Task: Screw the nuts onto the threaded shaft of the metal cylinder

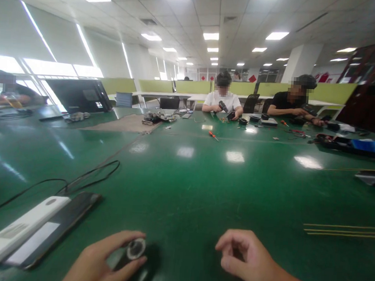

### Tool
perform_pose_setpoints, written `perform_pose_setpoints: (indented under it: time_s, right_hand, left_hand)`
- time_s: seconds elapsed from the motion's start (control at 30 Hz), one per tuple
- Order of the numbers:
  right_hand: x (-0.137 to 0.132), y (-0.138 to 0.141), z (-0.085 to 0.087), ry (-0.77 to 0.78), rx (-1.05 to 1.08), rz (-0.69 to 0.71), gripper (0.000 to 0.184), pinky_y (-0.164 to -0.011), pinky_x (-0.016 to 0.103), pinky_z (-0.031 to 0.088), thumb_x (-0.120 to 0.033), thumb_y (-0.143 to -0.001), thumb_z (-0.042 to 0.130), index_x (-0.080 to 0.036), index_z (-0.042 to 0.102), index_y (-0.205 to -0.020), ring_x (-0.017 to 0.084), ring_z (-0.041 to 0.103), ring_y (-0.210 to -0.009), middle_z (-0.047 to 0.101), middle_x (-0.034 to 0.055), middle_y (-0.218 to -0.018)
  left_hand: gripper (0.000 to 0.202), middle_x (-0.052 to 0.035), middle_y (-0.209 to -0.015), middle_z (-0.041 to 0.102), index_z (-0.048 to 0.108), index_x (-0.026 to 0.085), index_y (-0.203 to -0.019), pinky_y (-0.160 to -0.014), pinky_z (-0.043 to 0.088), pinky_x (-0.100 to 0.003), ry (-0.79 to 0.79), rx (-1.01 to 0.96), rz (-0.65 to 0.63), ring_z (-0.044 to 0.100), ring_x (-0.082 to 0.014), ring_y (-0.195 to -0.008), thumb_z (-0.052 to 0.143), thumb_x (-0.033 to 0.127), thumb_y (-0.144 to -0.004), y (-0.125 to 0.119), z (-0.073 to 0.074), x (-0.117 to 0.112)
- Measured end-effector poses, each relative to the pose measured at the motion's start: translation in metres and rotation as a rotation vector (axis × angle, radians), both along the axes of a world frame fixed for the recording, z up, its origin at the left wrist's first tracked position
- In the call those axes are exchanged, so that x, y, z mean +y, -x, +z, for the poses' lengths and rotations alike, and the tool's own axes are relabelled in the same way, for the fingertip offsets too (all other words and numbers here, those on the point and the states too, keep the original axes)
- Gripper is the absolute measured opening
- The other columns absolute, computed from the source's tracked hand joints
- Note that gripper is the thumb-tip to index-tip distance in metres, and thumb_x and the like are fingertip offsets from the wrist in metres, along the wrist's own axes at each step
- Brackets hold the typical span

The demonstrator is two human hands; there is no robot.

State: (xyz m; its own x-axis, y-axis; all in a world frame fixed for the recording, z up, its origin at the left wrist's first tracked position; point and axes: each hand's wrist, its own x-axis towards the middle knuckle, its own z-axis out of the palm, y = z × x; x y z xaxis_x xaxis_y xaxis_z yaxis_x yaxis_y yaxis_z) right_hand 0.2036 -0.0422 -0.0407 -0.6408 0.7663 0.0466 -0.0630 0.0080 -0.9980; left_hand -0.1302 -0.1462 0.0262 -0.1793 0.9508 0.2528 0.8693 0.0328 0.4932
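My left hand grips a small round part with a pale ring and a dark centre between thumb and fingers, low over the green tabletop. Its exact kind does not show. To the right of it, my right hand is loosely curled above the table, thumb and index finger apart, with nothing visible between them. Left of my left hand lie a white flat device and a dark flat slab with a pale label, side by side.
A black cable loops behind the white device. Thin yellow rods lie at the right. An orange screwdriver is farther back. Across the table, one person handles a dark part; others sit at the right and far left.
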Motion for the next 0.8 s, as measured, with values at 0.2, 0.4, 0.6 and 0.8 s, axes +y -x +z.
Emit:
perform_pose_setpoints:
  time_s: [0.2,0.4,0.6,0.8]
  right_hand:
    - [0.019,0.003,-0.003,-0.021,-0.007,-0.349,0.036,-0.072,0.03,0.043,-0.022,-0.082,0.062,-0.017,0.056,-0.117,0.015,0.053,-0.074,0.055,0.0012,-0.086]
    - [0.024,0.006,-0.013,-0.04,0.001,-0.431,0.066,-0.071,0.03,0.045,-0.01,-0.066,0.052,-0.021,0.043,-0.13,0.019,0.057,-0.091,0.054,0.0065,-0.106]
    - [0.027,0.006,-0.012,-0.108,-0.138,-0.423,0.075,-0.067,0.029,0.047,-0.007,-0.061,0.051,-0.023,0.04,-0.134,0.019,0.058,-0.093,0.053,0.0092,-0.116]
    - [0.027,0.001,-0.013,-0.161,-0.263,-0.358,0.077,-0.072,0.029,0.048,-0.004,-0.057,0.052,-0.023,0.045,-0.131,0.018,0.06,-0.088,0.058,0.0069,-0.112]
  left_hand:
    - [0.018,0.0037,-0.086,0.075,0.073,0.025,-0.09,-0.077,0.049,-0.024,0.221,-0.11,-0.38,0.068,-0.0167,-0.08,0.069,0.017,-0.075,-0.099,0.031,0.083]
    - [0.023,0.0,-0.089,0.073,0.074,0.022,-0.093,-0.081,0.045,-0.027,0.189,-0.227,-0.514,0.065,-0.0188,-0.086,0.07,0.013,-0.072,-0.127,-0.004,0.118]
    - [0.019,-0.0002,-0.088,0.069,0.072,0.024,-0.097,-0.075,0.045,-0.027,0.192,-0.26,-0.62,0.064,-0.0181,-0.084,0.074,0.021,-0.079,-0.12,-0.027,0.125]
    - [0.031,-0.0029,-0.094,0.073,0.069,0.025,-0.112,-0.074,0.048,-0.029,0.086,-0.172,-0.755,0.066,-0.0205,-0.082,0.076,0.034,-0.083,-0.115,-0.037,0.125]
